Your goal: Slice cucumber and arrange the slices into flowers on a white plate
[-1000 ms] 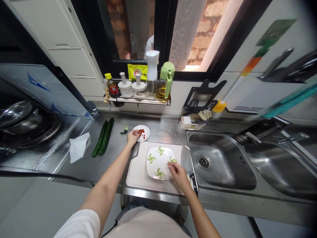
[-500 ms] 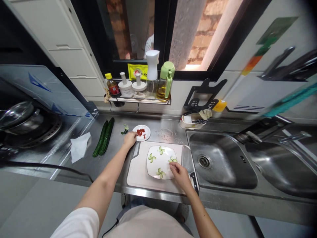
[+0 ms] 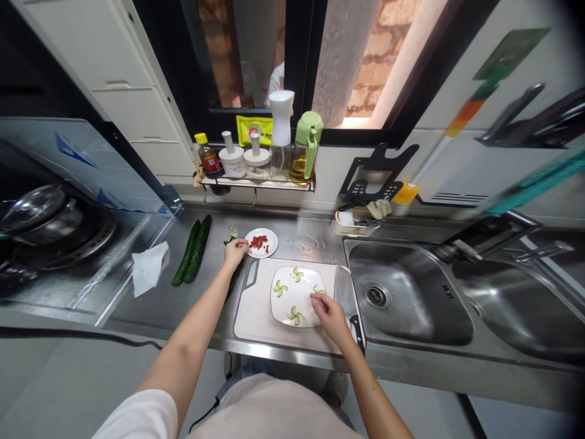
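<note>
The right hand [image 3: 333, 317], fingertips nearly together, was at the right edge of the square plate [image 3: 295, 296], which lay on the cutting board [image 3: 253, 317] and bore four green pinwheels [image 3: 295, 315] (the rightmost partly hidden). The left hand [image 3: 234, 253], fingers drawn together, was at the left rim of the small dish [image 3: 273, 244] of red pieces [image 3: 259, 242]; whether either hand held anything could not be told. Beyond stood bottles [image 3: 280, 131] on a shelf [image 3: 247, 182].
</note>
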`<control>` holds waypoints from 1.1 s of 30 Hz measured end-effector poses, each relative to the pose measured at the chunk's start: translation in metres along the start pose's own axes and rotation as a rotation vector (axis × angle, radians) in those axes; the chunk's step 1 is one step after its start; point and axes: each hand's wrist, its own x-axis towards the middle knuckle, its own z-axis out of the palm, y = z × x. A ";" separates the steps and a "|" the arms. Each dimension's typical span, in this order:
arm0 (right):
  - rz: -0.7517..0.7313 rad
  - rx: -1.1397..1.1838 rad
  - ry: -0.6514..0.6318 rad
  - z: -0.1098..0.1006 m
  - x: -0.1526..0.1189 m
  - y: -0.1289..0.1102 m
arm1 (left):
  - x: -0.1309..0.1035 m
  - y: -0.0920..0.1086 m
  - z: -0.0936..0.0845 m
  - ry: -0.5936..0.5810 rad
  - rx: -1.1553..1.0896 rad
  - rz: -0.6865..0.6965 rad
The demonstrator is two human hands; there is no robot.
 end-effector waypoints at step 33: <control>-0.496 -0.297 -0.141 -0.014 0.112 -0.085 | -0.076 0.097 0.042 -0.624 -0.319 0.337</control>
